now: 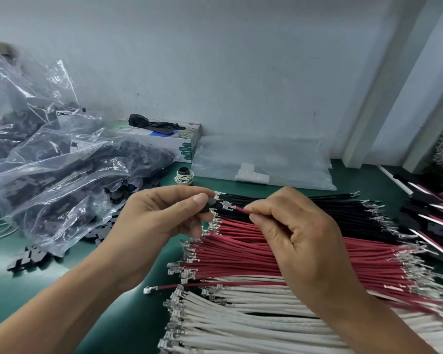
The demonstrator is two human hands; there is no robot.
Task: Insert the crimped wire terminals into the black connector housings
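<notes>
Above wire piles, left hand (161, 215) pinches housing (207, 206); right hand (292, 226) fingers clamp red wire (242, 211), terminal (227, 205) just at housing's 3 o'clock, axis aimed 9 o'clock.

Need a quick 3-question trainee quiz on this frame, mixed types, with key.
1. True or false: the right hand pinches a white wire.
2. What does the left hand hold at its fingers? A) black connector housing B) rubber band C) glove
3. Fill in: nearest the camera lies the ___ wire bundle.

Key: 1 false, it pinches a red wire, its terminal pointing at the housing. 2 A. 3 white.
</notes>
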